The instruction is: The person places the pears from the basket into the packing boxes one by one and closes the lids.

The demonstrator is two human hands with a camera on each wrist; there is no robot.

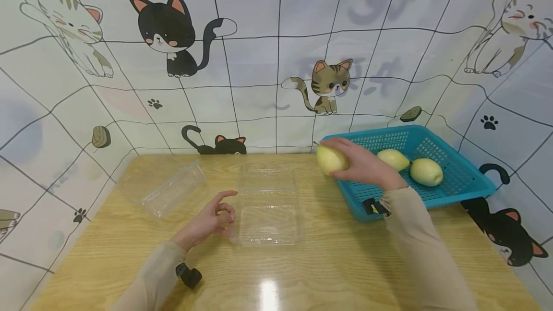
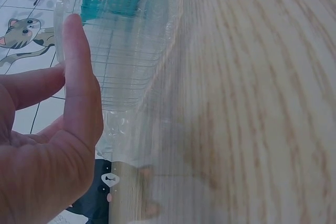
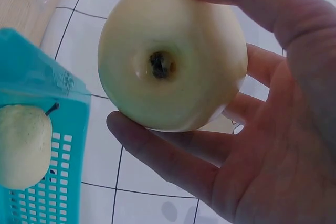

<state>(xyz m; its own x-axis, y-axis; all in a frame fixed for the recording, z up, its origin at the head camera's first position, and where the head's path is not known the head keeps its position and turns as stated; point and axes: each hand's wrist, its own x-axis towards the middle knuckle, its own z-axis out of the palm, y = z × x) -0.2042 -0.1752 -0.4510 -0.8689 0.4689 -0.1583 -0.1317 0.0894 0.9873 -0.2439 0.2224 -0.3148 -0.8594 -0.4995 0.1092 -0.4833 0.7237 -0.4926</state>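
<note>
My right hand (image 1: 362, 164) grips a pear (image 1: 330, 160) near the blue basket's (image 1: 453, 198) left rim; my left hand (image 1: 209, 220), loosely bent, is beside a clear box (image 1: 269, 241).

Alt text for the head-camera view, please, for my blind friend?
A right hand holds a pale yellow pear at the left end of a blue basket containing two more pears. The left hand is beside an open clear container on a wooden table. Another clear container lies farther left.
</note>
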